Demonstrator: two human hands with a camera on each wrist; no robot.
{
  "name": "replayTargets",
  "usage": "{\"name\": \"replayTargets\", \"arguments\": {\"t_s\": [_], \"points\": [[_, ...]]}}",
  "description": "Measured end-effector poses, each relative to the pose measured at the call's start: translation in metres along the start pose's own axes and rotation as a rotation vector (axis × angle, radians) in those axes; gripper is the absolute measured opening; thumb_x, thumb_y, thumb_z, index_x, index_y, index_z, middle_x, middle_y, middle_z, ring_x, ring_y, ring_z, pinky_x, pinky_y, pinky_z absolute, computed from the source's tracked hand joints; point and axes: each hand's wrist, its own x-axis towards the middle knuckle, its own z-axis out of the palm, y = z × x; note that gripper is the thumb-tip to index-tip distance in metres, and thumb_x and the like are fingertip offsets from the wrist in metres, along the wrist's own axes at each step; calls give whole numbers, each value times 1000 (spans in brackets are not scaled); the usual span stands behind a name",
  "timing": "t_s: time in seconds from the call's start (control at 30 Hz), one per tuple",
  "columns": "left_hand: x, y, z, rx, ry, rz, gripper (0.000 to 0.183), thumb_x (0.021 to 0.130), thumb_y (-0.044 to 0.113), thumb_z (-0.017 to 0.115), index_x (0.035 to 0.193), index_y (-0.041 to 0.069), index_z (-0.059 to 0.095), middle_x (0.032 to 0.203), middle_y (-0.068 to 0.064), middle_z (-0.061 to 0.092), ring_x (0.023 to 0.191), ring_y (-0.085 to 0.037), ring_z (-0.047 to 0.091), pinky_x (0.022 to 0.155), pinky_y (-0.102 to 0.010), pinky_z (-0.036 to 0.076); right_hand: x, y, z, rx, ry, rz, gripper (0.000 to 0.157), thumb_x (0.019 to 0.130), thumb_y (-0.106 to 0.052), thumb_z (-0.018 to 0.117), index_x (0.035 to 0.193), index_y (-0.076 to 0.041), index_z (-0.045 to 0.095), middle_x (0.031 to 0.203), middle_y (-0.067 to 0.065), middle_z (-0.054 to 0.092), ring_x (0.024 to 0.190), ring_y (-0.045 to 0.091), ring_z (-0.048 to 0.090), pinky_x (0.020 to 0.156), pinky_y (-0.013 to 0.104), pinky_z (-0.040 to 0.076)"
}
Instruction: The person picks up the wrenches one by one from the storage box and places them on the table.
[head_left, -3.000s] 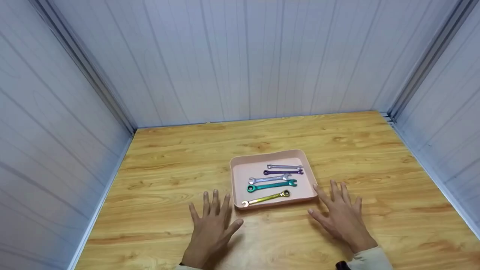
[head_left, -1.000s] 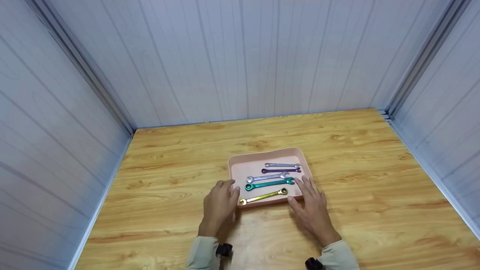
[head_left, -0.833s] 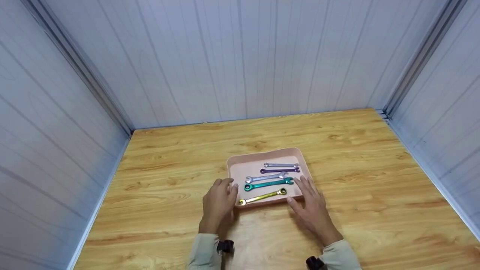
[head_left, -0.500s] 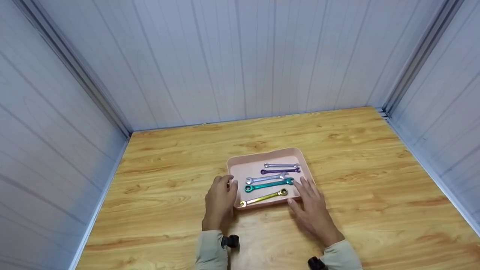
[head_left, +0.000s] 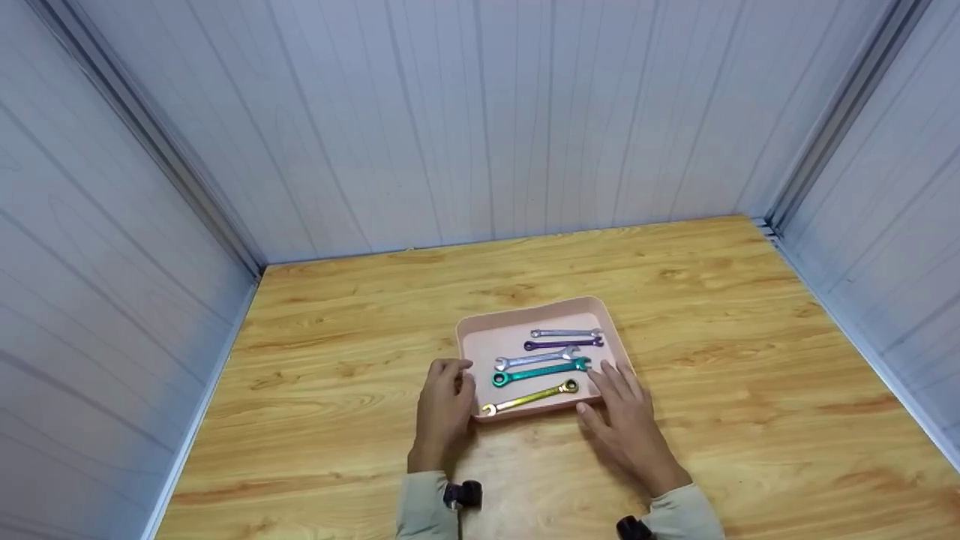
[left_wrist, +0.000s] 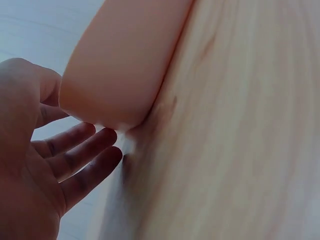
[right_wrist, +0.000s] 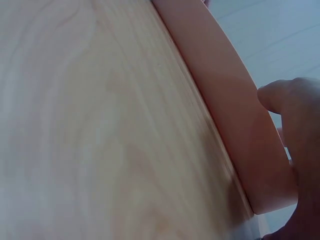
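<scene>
A pink tray (head_left: pixel 517 319) lies on the wooden table, holding several combination wrenches in a loose stack of rows. From the back come a small silver wrench (head_left: pixel 566 333), a purple one (head_left: pixel 562 344), a larger silver one (head_left: pixel 536 359), a green one (head_left: pixel 541 372) and a yellow-gold one (head_left: pixel 529 398). My left hand (head_left: pixel 441 409) grips the front left corner with bent fingers; in the left wrist view, fingertips meet the tray's outer wall (left_wrist: pixel 120 65). My right hand (head_left: pixel 625 424) rests at the front right corner, fingers fairly straight over the rim, thumb near the front wall.
White panel walls (head_left: pixel 480 120) rise behind the table (head_left: pixel 337 322) and on both sides. Black wrist cameras are strapped at both sleeves, the left one (head_left: pixel 463 493) beside the tray's near side.
Both hands, spread flat beside the tray three seconds ago, have come inward to its front corners. Over the last second they have barely moved, and the wrenches keep their arrangement.
</scene>
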Motion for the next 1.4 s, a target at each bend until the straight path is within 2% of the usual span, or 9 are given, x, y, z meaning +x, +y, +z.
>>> {"name": "replayTargets", "arguments": {"t_s": [0.13, 0.3, 0.5, 0.6, 0.77, 1.0, 1.1, 1.23, 1.4], "points": [[0, -4, -1, -54, 10, -20, 23, 98, 14, 60, 118, 9, 71, 115, -2, 58, 100, -15, 63, 89, -37, 53, 3, -1, 1, -9, 2, -4, 55, 95, -31, 67, 141, -3, 55, 150, 20, 45, 143, 43, 28, 111, 66, 18], [1, -5, -2, -83, 25, 32, 22, 97, 13, 62, 117, 7, 71, 122, -3, 59, 101, -15, 64, 90, -36, 53, 4, -3, 0, -28, -19, 16, 54, 97, -33, 65, 141, -4, 54, 149, 21, 47, 144, 43, 26, 112, 65, 17], [0, -6, 4, -87, -30, 102, 25, 98, 17, 62, 121, 8, 69, 145, -2, 50, 105, -13, 63, 92, -36, 52, -6, 0, -4, -50, -46, 107, 54, 96, -32, 66, 141, -4, 54, 148, 21, 47, 145, 42, 22, 113, 64, 13], [-2, -6, 5, -56, -47, 121, 25, 98, 17, 62, 121, 9, 69, 150, 0, 47, 109, -12, 62, 93, -36, 52, -9, 1, -3, -51, -20, 87, 53, 95, -30, 67, 139, -2, 56, 144, 22, 50, 143, 43, 25, 112, 64, 16], [-3, -6, 0, 30, -45, 148, 25, 98, 18, 62, 120, 11, 70, 151, 0, 48, 100, -13, 59, 86, -36, 51, -6, 0, 2, -39, 25, 20, 51, 93, -28, 68, 134, 0, 58, 137, 23, 55, 138, 45, 30, 107, 64, 21], [-8, -8, -6, 64, -54, 151, 26, 98, 22, 62, 121, 13, 69, 152, -1, 46, 81, -14, 56, 82, -36, 48, 1, -6, 3, -25, -15, 55, 51, 94, -30, 67, 136, -3, 58, 139, 20, 54, 141, 43, 27, 111, 64, 15], [-12, -10, -6, 45, -65, 147, 26, 98, 21, 62, 121, 11, 69, 152, -1, 47, 103, -18, 63, 94, -41, 49, 0, -7, 5, -15, -8, 72, 48, 94, -28, 68, 134, -2, 59, 137, 18, 57, 141, 41, 28, 113, 61, 15], [-12, -11, -5, 29, -93, 141, 27, 99, 21, 60, 122, 9, 68, 153, -1, 46, 139, -23, 44, 112, -45, 36, 1, -7, 7, 15, 71, 71, 43, 91, -23, 70, 127, -1, 63, 129, 17, 63, 138, 41, 34, 112, 58, 19], [-5, -8, -7, 15, -121, 120, 28, 100, 23, 58, 123, 10, 68, 156, 3, 42, 140, -20, 41, 113, -44, 34, 4, -8, 9, 54, 153, 63, 38, 88, -19, 73, 120, 1, 66, 122, 18, 67, 135, 41, 39, 110, 56, 23]]}}
